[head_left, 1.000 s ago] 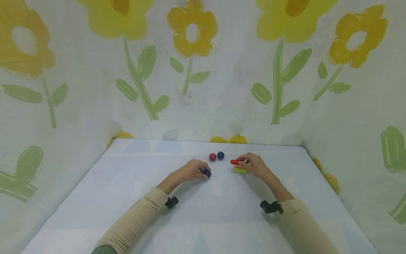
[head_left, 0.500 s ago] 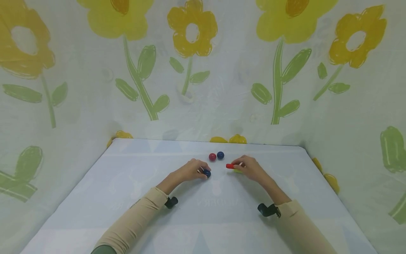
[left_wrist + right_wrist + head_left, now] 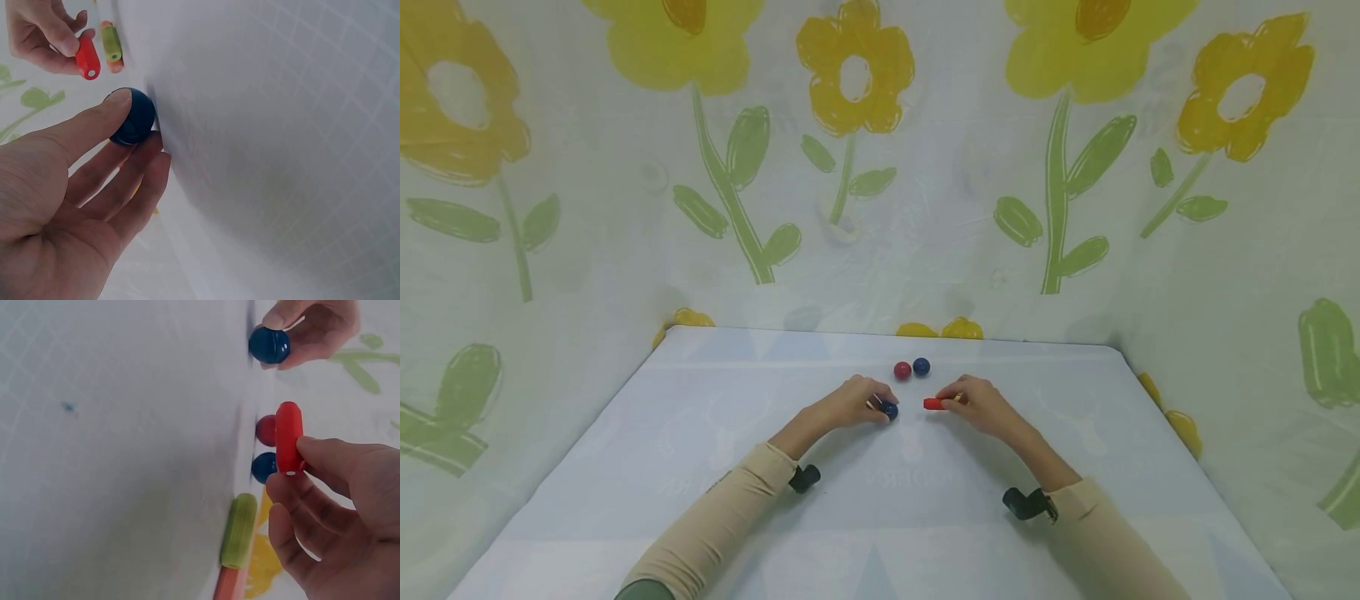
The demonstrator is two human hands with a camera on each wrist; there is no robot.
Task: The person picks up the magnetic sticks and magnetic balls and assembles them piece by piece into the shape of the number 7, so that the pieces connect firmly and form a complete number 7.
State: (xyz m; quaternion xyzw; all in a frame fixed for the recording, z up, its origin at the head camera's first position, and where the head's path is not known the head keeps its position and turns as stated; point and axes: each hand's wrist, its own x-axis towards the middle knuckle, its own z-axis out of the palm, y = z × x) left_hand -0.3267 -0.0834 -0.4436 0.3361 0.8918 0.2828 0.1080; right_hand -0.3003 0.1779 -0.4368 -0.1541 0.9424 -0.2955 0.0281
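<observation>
My left hand point(image 3: 856, 402) pinches a dark blue ball point(image 3: 139, 117) between thumb and fingers, down at the tabletop. Facing it, my right hand point(image 3: 988, 407) holds a short red bar point(image 3: 289, 434) with a small hole in its end, raised above the table. A gap separates the bar from the blue ball. In the right wrist view, a green bar point(image 3: 239, 531) and an orange bar point(image 3: 226, 586) lie together on the table near the right hand; that hand hides them in the head view.
Behind the hands, a red ball point(image 3: 902, 371) and a second blue ball point(image 3: 921, 367) rest side by side on the white patterned table point(image 3: 880, 500). A flower-printed curtain point(image 3: 925, 208) hangs around its back and sides. Each wrist wears a small black camera mount.
My right hand has carried the red bar left and toward me, away from above the green and orange bars and closer to the left hand. The left hand and its ball stay put.
</observation>
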